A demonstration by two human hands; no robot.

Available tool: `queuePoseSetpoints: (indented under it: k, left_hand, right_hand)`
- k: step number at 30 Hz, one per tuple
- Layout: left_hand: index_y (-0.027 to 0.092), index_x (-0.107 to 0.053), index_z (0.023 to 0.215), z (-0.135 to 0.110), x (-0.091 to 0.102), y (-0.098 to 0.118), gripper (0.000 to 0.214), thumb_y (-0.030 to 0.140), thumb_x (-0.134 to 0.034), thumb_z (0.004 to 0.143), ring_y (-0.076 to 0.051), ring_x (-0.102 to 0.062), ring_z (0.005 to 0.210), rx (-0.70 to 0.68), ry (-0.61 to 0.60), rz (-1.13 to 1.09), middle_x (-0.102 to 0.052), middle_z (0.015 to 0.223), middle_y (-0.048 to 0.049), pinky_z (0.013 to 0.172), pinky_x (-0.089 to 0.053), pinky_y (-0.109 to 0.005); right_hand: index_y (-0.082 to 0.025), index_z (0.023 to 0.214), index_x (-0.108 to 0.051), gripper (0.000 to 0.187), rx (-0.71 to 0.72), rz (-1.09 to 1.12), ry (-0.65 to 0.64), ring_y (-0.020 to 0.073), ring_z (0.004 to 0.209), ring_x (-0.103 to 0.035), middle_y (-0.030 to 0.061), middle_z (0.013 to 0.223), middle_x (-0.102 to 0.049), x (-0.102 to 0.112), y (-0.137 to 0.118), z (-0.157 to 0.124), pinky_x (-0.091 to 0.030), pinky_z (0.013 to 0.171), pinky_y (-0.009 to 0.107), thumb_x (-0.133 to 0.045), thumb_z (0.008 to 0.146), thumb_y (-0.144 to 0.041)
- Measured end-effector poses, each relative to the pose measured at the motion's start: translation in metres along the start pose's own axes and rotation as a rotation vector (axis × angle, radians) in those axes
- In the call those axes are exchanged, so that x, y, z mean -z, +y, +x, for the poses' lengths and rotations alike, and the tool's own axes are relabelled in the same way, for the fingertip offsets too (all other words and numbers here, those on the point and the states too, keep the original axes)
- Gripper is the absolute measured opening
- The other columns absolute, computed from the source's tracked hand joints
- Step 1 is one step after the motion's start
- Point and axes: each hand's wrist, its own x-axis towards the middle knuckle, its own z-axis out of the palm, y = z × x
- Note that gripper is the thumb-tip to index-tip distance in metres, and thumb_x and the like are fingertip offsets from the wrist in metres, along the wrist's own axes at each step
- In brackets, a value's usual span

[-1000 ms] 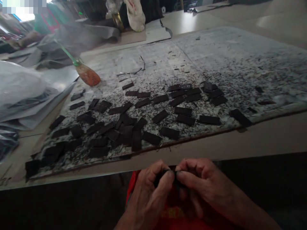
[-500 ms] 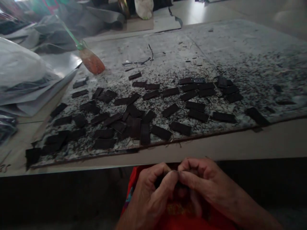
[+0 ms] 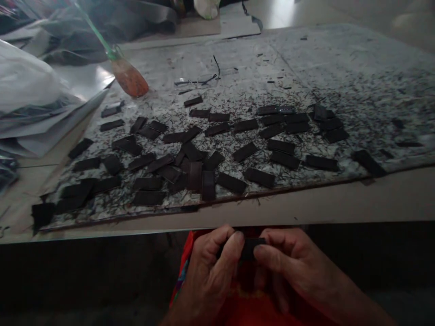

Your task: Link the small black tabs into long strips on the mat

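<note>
Below the table's front edge, over my lap in red cloth (image 3: 244, 308), my left hand (image 3: 210, 276) and my right hand (image 3: 292, 267) pinch the two ends of one small dark rectangular piece (image 3: 249, 248). Both hands have thumbs and fingers closed on it. On the speckled grey-white work sheet (image 3: 306, 68) above them lie several more dark rectangular pieces (image 3: 231, 182), scattered from the left edge to the right, some overlapping near the middle.
A brush with a green handle and an orange-brown head (image 3: 129, 81) rests at the sheet's far left. Clear plastic bags and sheets (image 3: 30, 104) pile up at the left. Thin black scraps and wire-like trimmings (image 3: 200, 81) litter the sheet. The pale tabletop edge (image 3: 340, 203) runs in front.
My fingertips were pressed close together; now they have drawn apart a little and the dark piece shows between them. The view has tilted slightly downward.
</note>
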Motion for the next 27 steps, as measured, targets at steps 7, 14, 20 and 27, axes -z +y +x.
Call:
queuePoseSetpoints:
  k: [7,14,20,27]
  left_hand:
    - [0.017,-0.05,0.061,-0.001,0.005,0.003,0.049,0.055,-0.033,0.088,-0.007,-0.032,0.04,0.119,-0.075,-0.208,-0.04,0.047,0.0045,0.041,-0.026,-0.019]
    - [0.016,-0.06,0.08,-0.009,0.013,-0.004,0.033,0.046,-0.048,0.084,-0.007,-0.038,0.046,0.065,-0.197,-0.273,-0.048,0.056,0.0035,0.044,-0.029,-0.018]
    - [0.016,-0.052,0.06,-0.008,0.008,0.0,0.035,0.039,-0.047,0.086,-0.008,-0.041,0.048,0.048,-0.15,-0.278,-0.049,0.054,0.0027,0.047,-0.031,-0.018]
    - [0.017,-0.047,0.059,-0.01,0.011,-0.003,0.036,0.04,-0.045,0.086,-0.008,-0.037,0.049,0.072,-0.12,-0.212,-0.046,0.053,0.0028,0.048,-0.031,-0.02]
  right_hand:
    - [-0.015,0.073,-0.052,0.044,-0.001,0.038,-0.063,0.0043,0.028,-0.047,0.001,0.054,-0.062,-0.003,0.003,0.004,-0.024,0.028,0.011,-0.044,0.083,-0.057]
    - [-0.015,0.074,-0.051,0.046,-0.021,0.029,-0.031,0.0053,0.029,-0.048,0.0005,0.053,-0.061,-0.003,0.004,0.006,-0.027,0.029,0.012,-0.045,0.081,-0.06]
    - [-0.014,0.072,-0.053,0.045,-0.006,0.019,-0.05,0.004,0.031,-0.047,-0.0007,0.053,-0.059,-0.004,0.006,0.01,-0.028,0.03,0.011,-0.045,0.083,-0.056]
    - [-0.014,0.069,-0.052,0.037,-0.009,-0.008,-0.009,0.0031,0.032,-0.047,0.0003,0.061,-0.062,-0.009,0.01,0.012,-0.03,0.03,0.011,-0.058,0.077,-0.05]
